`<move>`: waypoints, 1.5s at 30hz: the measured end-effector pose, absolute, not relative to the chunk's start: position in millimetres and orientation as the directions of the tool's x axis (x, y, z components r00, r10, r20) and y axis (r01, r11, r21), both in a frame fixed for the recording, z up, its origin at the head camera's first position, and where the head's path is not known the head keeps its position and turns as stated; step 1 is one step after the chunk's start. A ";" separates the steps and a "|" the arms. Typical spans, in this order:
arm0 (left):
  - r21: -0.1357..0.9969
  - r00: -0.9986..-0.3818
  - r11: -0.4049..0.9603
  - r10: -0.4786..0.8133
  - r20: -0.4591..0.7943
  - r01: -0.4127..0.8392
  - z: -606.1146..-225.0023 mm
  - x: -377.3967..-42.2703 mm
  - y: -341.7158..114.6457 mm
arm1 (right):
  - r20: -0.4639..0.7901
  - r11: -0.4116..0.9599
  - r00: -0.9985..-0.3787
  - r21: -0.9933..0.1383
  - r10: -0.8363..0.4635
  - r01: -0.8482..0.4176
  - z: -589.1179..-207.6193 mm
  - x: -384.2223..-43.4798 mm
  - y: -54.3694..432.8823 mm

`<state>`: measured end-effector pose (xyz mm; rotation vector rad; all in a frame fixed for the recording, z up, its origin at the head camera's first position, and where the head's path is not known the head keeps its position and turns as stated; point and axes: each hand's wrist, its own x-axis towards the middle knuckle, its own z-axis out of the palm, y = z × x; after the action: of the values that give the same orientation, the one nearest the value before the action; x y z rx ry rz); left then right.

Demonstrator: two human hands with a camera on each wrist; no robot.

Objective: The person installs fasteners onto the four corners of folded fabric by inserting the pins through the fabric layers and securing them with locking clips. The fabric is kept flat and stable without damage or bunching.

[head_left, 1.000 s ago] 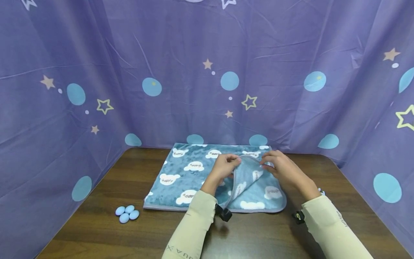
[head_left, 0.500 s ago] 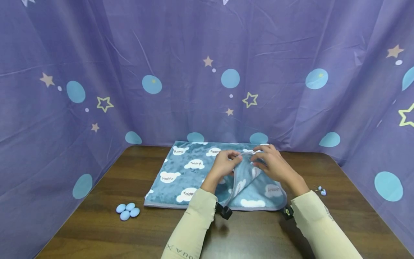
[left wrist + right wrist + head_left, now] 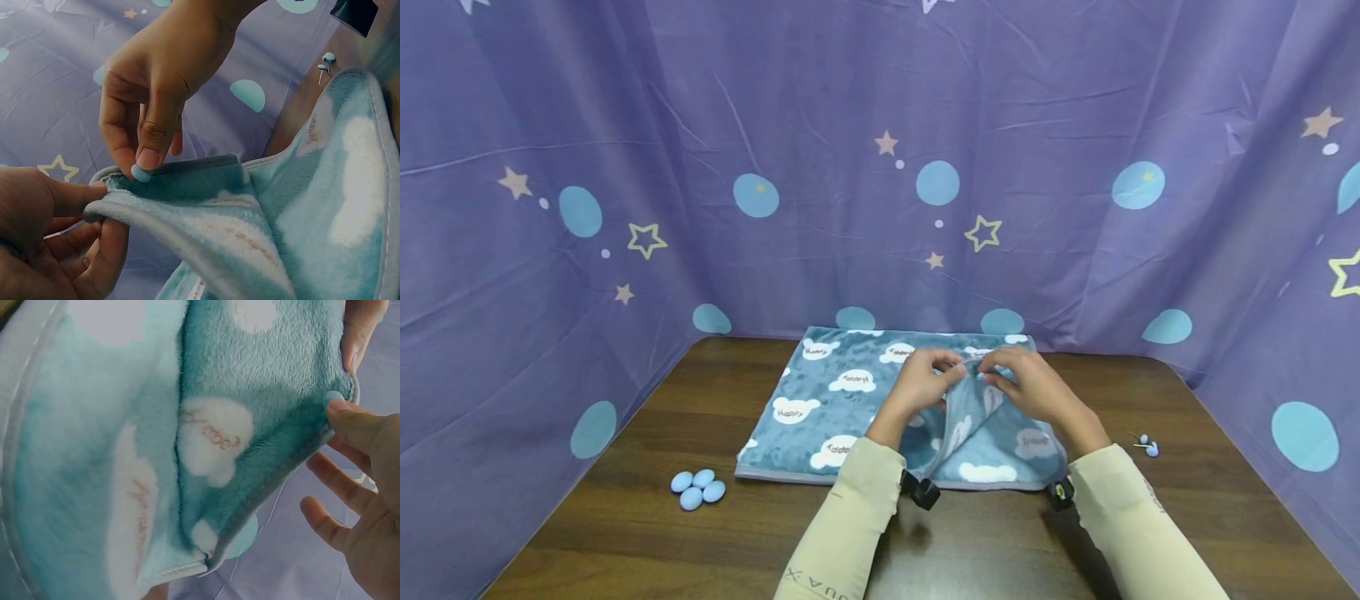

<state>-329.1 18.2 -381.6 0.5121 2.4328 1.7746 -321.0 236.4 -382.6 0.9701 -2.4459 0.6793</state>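
Note:
A teal fleece blanket (image 3: pixel 831 404) with white bear heads reading "Happy" lies folded on the table, its near right part lifted. My left hand (image 3: pixel 919 382) pinches the raised grey-bound edge between thumb and fingers. Just to the right, my right hand (image 3: pixel 1033 387) pinches a pin with a round light-blue head (image 3: pixel 141 173). In the left wrist view, the thumb lies over that head right at the binding. The right wrist view shows the same head (image 3: pixel 332 397) against the fleece near the corner; its shaft is hidden.
Several light-blue oval caps (image 3: pixel 691 498) lie grouped on the wooden table (image 3: pixel 625 533) at left. Loose pins with light-blue heads (image 3: pixel 1152 449) lie at right, beside my right forearm. A purple curtain (image 3: pixel 850 108) encloses the back and sides.
My right hand has moved left along the blanket edge, closer to my left hand. The loose pins on the right, mostly hidden before, now show. My left hand stays in place.

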 end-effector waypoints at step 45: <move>0.951 -0.926 0.235 0.361 0.108 0.202 -380.7 -328.4 18.0 | 0.656 0.606 -0.630 -0.318 -0.415 -0.729 -393.4 -328.9 232.6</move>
<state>-328.4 18.0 -380.7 0.5417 2.3605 1.7834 -328.9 232.6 -393.4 0.9024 -2.3034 0.7855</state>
